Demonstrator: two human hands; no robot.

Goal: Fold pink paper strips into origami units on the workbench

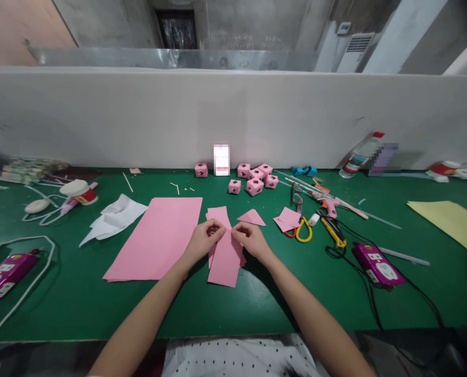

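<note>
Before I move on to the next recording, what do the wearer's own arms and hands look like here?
The left hand and right hand are ungloved, with no watch or bracelet visible. The forearms show no sleeves. Below them is a white garment with black dots.

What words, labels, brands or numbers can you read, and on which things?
Nothing is readable.
Phone screen: too blurred.
Bottle label: too small.
Paper cup on the left: any print too small.
Right purple power strip: markings too small to read surely.
</note>
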